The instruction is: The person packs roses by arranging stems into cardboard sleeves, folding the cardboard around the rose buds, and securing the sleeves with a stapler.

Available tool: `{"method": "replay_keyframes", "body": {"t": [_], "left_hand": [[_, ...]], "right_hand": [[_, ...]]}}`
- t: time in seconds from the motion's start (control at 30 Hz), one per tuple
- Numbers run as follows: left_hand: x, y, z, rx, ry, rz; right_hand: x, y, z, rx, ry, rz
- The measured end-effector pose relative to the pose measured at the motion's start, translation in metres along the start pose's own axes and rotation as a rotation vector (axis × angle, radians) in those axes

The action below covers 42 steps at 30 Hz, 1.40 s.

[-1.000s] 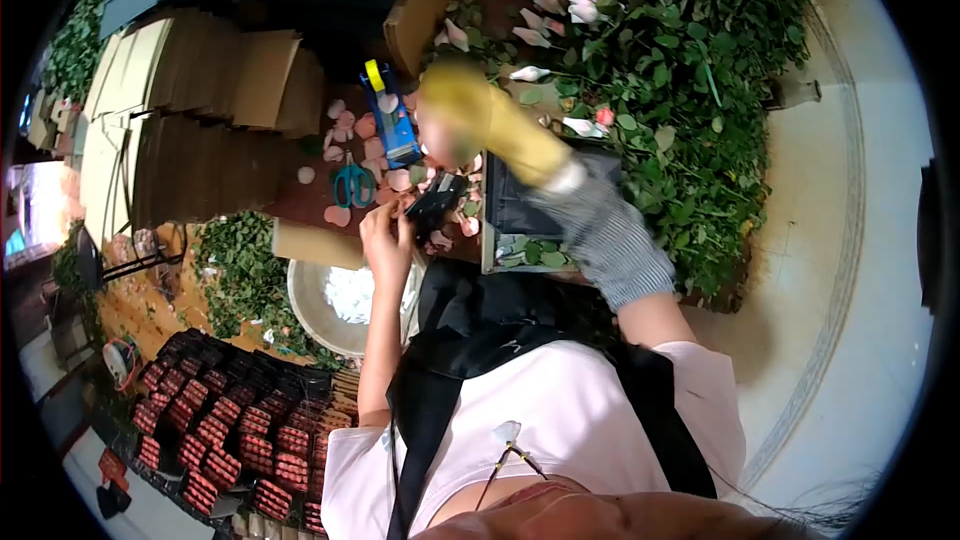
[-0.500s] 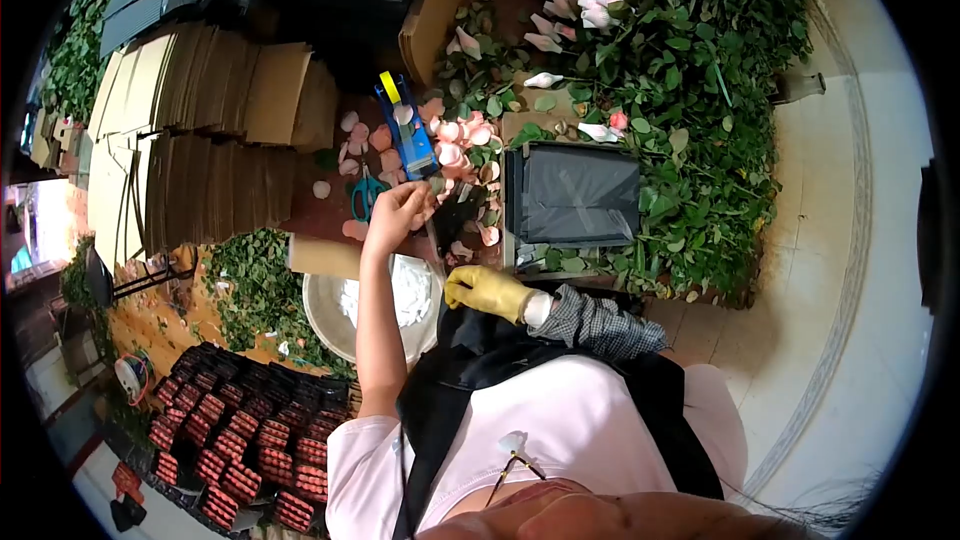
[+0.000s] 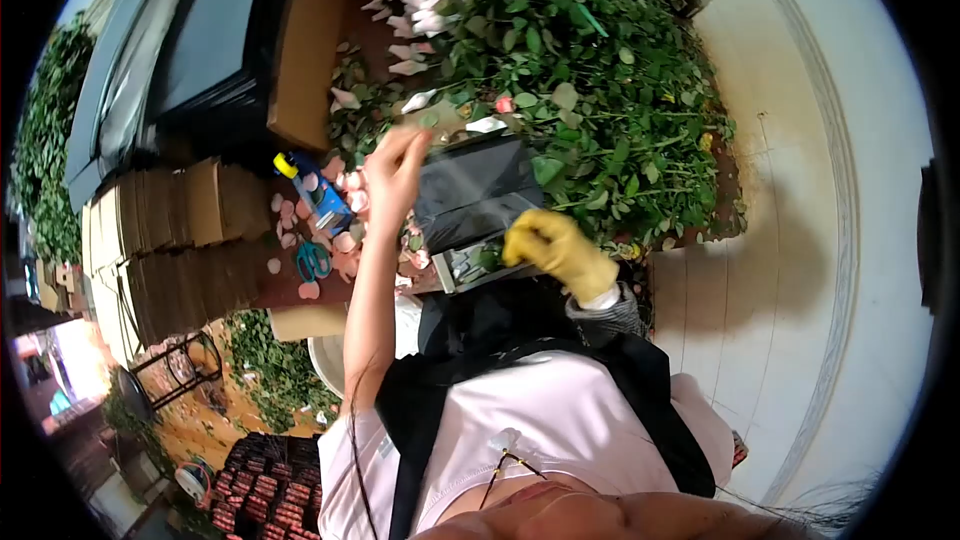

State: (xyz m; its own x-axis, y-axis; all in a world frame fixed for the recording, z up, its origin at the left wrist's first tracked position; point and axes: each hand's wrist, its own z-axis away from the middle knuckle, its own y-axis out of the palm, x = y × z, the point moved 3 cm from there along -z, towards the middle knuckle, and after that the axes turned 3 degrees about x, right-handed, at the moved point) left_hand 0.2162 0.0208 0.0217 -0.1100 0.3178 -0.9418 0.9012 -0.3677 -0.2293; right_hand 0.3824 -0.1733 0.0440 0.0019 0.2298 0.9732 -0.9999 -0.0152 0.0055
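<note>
My bare left hand (image 3: 394, 178) is raised by the left edge of a dark wrapped package (image 3: 475, 190). Its fingertips are smeared by motion and look pinched together; anything between them is too small to make out. My right hand (image 3: 565, 255), in a yellow glove, has curled fingers at the package's lower right corner. Whether they grip anything is hidden. Beneath the package, a tray-like edge (image 3: 445, 273) shows, with leaves and clear film inside. A blue tape dispenser (image 3: 325, 202) with a yellow end and teal-handled scissors (image 3: 312, 260) lie to the left among pink petals (image 3: 290, 212).
Leafy rose stems (image 3: 600, 90) are heaped at the right, with white-wrapped buds (image 3: 410, 0) at the back. Folded cardboard (image 3: 190, 240) is stacked at the left. A white bucket (image 3: 328, 360) stands below my left forearm, and red-and-black packs (image 3: 265, 490) lie at lower left.
My left hand has gone from beside the tape dispenser to the package's left edge. My gloved right hand has moved from near my body to the package's lower right corner. The view has shifted.
</note>
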Motion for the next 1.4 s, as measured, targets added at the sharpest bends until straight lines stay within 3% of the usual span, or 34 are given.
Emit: {"method": "replay_keyframes", "body": {"t": [0.07,0.13,0.2,0.27,0.3,0.37,0.43,0.5,0.57,0.6,0.73,0.77,0.83,0.9,0.97,1.03,1.07,1.1,1.17,1.2,1.23,1.3,1.37,1.4], "left_hand": [[-0.032,0.064,-0.041,0.055,0.234,-0.07],[-0.036,0.131,-0.066,0.111,0.514,-0.456],[0.014,0.19,-0.064,0.251,0.501,-0.984],[0.042,0.214,-0.059,0.258,0.342,-1.329],[0.04,0.209,-0.059,0.174,0.384,-1.43],[-0.008,0.177,-0.046,0.276,0.383,-1.259],[-0.028,0.14,-0.019,0.552,0.196,-0.883],[-0.035,0.116,0.021,0.85,0.209,-0.803],[-0.043,0.116,0.064,0.865,0.493,-1.092],[-0.029,0.122,0.077,0.739,0.768,-1.211],[-0.022,0.167,0.084,0.775,0.859,-1.032],[-0.019,0.181,0.076,0.762,0.824,-1.061],[-0.02,0.194,0.046,0.615,0.538,-0.907],[-0.034,0.198,0.021,0.451,0.498,-0.929],[-0.028,0.198,0.018,0.484,0.418,-1.023],[-0.026,0.196,0.016,0.261,0.276,-1.109],[-0.021,0.197,0.018,0.29,0.161,-1.138],[-0.016,0.199,0.02,0.285,0.158,-1.133],[-0.01,0.203,0.022,0.203,0.332,-1.141],[-0.012,0.202,0.021,0.266,0.262,-1.117],[-0.008,0.198,0.022,0.26,0.262,-1.121],[0.008,0.189,0.018,0.341,0.084,-0.769],[-0.007,0.165,0.023,0.421,-0.038,-0.319],[-0.011,0.147,0.031,0.333,-0.037,-0.351]], "right_hand": [[0.0,-0.049,0.023,-0.269,0.012,-0.069],[-0.022,-0.083,0.031,-0.465,0.098,-0.126],[-0.056,-0.1,0.029,-0.594,0.201,-0.21],[-0.069,-0.098,0.035,-0.519,0.185,-0.256],[-0.075,-0.095,0.04,-0.48,0.186,-0.292],[-0.098,-0.094,0.049,-0.434,0.193,-0.375],[-0.097,-0.092,0.052,-0.43,0.168,-0.375],[-0.09,-0.097,0.05,-0.404,0.13,-0.395],[-0.081,-0.105,0.047,-0.36,0.084,-0.416],[-0.078,-0.109,0.043,-0.353,0.069,-0.411],[-0.059,-0.124,0.036,-0.351,0.035,-0.346],[-0.059,-0.128,0.034,-0.362,0.039,-0.354],[-0.065,-0.132,0.035,-0.38,0.061,-0.439],[-0.065,-0.13,0.045,-0.304,0.122,-0.468],[-0.103,-0.115,0.049,-0.153,0.052,-0.466],[-0.14,-0.094,0.052,-0.079,0.024,-0.503],[-0.156,-0.084,0.048,-0.08,0.226,-0.34],[-0.182,-0.072,0.033,-0.147,0.262,-0.293],[-0.205,-0.077,0.003,-0.322,0.366,0.012],[-0.228,-0.08,-0.013,-0.28,0.403,0.367],[-0.209,-0.082,-0.014,-0.234,0.454,0.457],[-0.18,-0.088,-0.014,-0.153,0.51,0.604],[-0.18,-0.098,-0.008,-0.138,0.494,0.544],[-0.186,-0.102,-0.002,-0.147,0.48,0.464]]}}
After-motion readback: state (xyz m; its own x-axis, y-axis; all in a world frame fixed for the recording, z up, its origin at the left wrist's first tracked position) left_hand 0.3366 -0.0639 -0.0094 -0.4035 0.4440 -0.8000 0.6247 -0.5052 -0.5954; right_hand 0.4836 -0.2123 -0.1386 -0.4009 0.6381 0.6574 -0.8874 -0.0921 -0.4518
